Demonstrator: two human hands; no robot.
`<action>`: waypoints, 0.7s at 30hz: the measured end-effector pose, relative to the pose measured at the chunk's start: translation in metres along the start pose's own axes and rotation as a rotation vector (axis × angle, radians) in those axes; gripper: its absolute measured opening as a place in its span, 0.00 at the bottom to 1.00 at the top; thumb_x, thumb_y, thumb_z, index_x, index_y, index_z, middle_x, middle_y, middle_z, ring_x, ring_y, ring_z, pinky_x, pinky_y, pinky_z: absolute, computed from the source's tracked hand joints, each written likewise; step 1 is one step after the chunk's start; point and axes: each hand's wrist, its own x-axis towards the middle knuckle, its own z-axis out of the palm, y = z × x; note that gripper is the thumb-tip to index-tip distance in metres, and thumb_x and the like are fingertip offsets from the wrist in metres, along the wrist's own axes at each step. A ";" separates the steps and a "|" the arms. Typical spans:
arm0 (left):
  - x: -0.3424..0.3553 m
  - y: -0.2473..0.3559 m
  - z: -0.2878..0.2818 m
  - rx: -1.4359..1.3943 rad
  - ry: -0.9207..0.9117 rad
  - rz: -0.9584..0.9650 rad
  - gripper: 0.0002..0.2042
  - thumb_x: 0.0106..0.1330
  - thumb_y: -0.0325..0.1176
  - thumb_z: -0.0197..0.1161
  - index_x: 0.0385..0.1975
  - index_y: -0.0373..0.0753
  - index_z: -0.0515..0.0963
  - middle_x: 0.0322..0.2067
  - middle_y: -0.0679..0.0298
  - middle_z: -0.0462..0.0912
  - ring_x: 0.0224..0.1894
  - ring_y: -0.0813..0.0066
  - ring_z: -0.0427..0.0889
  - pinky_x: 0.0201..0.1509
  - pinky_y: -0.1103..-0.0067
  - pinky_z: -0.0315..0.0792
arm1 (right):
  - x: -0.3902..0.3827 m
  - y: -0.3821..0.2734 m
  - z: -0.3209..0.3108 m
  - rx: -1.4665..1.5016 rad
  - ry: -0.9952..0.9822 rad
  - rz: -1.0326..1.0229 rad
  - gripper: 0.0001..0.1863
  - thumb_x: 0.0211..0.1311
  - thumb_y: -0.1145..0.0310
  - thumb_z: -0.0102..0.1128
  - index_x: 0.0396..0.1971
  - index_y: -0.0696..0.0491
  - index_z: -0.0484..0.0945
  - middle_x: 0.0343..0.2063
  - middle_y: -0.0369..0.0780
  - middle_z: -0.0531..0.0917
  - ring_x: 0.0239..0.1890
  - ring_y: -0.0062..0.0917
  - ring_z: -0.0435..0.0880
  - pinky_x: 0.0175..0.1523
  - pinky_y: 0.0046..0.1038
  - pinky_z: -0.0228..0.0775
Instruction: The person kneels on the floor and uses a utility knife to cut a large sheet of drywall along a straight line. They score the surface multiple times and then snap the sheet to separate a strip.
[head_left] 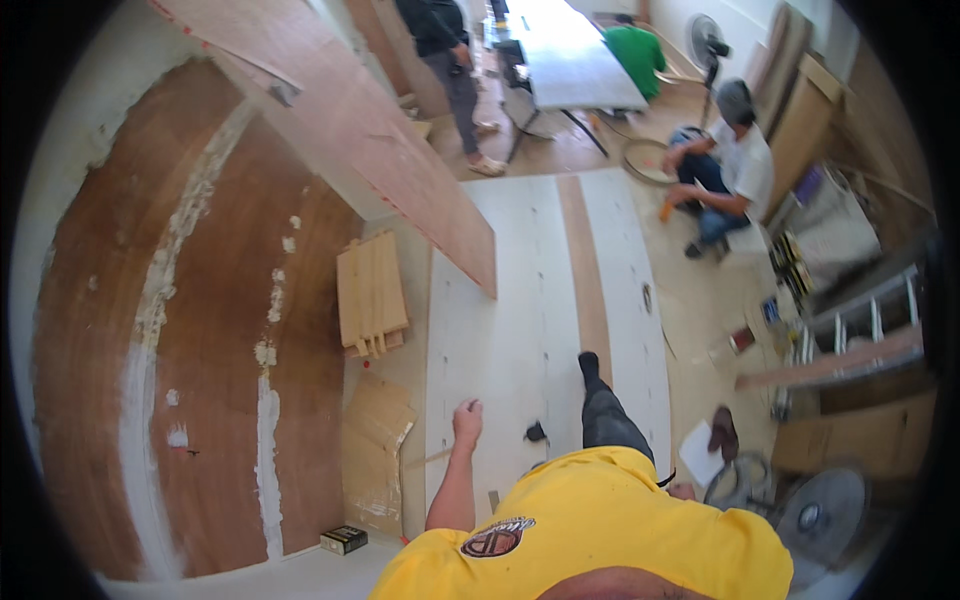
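My left hand [466, 420] hangs over the white panel [500, 370] on the floor, fingers curled together; anything in them is too small to make out. My right hand [682, 491] shows only slightly past my yellow shirt at my right side, fingers hidden. My dark-clad foot is on the pale wood strip [582, 260] lying along the panel. A small black object [535, 432] rests on the panel between my left hand and leg. A long plywood board [400, 180] slants from the upper left over the panel.
Left are a patched wooden surface [200, 350] and stacked wood [370, 290]. A seated person [740, 160], a standing person [440, 50] and one in green [630, 60] surround a table [570, 60]. A ladder [860, 330], fan [815, 510] and sandals [722, 430] lie right.
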 end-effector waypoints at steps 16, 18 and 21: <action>0.140 0.184 0.067 -0.009 -0.042 -0.191 0.19 0.66 0.43 0.61 0.49 0.37 0.82 0.43 0.52 0.86 0.47 0.60 0.85 0.53 0.71 0.76 | 0.342 -0.549 -0.180 -0.190 0.258 -0.810 0.18 0.57 0.61 0.59 0.38 0.61 0.83 0.38 0.54 0.85 0.43 0.49 0.84 0.50 0.43 0.75; 0.186 0.208 0.049 -0.048 0.047 -0.148 0.19 0.66 0.43 0.62 0.50 0.35 0.81 0.43 0.52 0.86 0.46 0.64 0.85 0.52 0.72 0.76 | 0.321 -0.656 -0.174 -0.183 0.218 -0.940 0.18 0.61 0.63 0.60 0.45 0.60 0.81 0.39 0.54 0.85 0.44 0.47 0.85 0.52 0.41 0.76; 0.262 0.247 0.002 -0.060 0.245 -0.185 0.19 0.65 0.41 0.62 0.50 0.34 0.80 0.43 0.50 0.86 0.46 0.60 0.85 0.52 0.69 0.77 | 0.242 -0.802 -0.140 0.037 0.166 -1.225 0.16 0.63 0.66 0.60 0.45 0.61 0.81 0.40 0.52 0.85 0.44 0.43 0.85 0.51 0.37 0.77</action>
